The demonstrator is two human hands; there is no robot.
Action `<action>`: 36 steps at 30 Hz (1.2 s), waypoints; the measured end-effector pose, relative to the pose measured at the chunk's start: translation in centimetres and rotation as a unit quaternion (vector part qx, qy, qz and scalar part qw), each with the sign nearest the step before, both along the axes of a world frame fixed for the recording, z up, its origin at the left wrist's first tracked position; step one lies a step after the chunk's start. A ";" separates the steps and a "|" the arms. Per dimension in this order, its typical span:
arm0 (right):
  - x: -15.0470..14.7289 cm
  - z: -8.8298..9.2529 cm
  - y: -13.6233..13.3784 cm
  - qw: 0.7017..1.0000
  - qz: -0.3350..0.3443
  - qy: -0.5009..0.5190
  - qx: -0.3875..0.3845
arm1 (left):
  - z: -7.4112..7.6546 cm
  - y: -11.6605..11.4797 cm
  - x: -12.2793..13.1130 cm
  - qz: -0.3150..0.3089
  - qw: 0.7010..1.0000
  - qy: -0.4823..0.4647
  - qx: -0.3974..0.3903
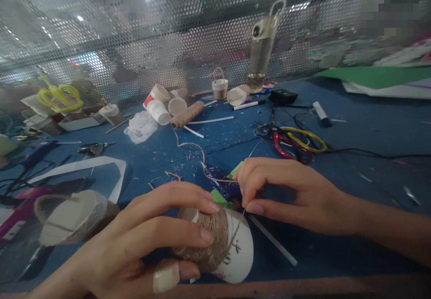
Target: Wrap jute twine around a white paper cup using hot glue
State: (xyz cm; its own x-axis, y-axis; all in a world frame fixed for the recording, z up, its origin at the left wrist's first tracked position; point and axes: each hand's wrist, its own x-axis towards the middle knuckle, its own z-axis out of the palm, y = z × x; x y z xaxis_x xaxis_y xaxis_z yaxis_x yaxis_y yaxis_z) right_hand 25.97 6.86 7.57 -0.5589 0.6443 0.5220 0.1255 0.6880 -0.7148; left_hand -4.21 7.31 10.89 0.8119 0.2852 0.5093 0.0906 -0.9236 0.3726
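Note:
My left hand (144, 236) is wrapped round a white paper cup (240, 249) lying on its side near the table's front edge. Brown twine (213, 234) is wound in close turns over much of the cup, and handwriting shows on the bare white part. A bandage (166, 276) covers one of my left fingers. To the right, my right hand (269, 186) pinches the loose length of twine that runs off the cup. From there the strand goes back past a dark blue glittery object (220, 182) to a twine roll (188, 114) farther off.
Scissors (299, 142) with red and yellow handles lie at right, near black cables. Several paper cups (160, 110), a plastic bag (141, 126) and a small twine basket (220, 87) stand farther back. A water bottle (261, 50) is by the perforated screen. Another basket (77, 218) sits left.

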 end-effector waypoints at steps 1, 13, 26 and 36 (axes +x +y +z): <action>-0.1 0.0 0.0 1.000 -0.005 -0.003 0.000 | 0.0 0.0 0.0 -0.001 1.000 0.002 -0.002; -0.7 -0.1 -0.4 0.999 -0.041 -0.011 0.006 | -0.6 -0.2 0.2 -0.014 1.000 0.006 -0.021; -0.9 -0.3 -0.8 0.999 -0.033 -0.024 0.005 | 0.0 -0.8 0.3 -0.003 0.999 0.016 -0.029; -1.0 -0.5 -0.8 0.999 -0.043 -0.010 0.010 | -0.6 -0.9 0.7 0.002 1.000 0.004 0.021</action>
State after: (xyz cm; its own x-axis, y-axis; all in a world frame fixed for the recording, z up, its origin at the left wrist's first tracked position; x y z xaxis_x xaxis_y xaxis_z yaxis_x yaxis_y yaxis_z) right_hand 24.96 6.05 7.09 -0.5127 0.6793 0.5251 0.1988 0.6889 -0.6971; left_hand -3.50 6.44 10.29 0.8152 0.2669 0.5140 0.0978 -0.9381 0.3322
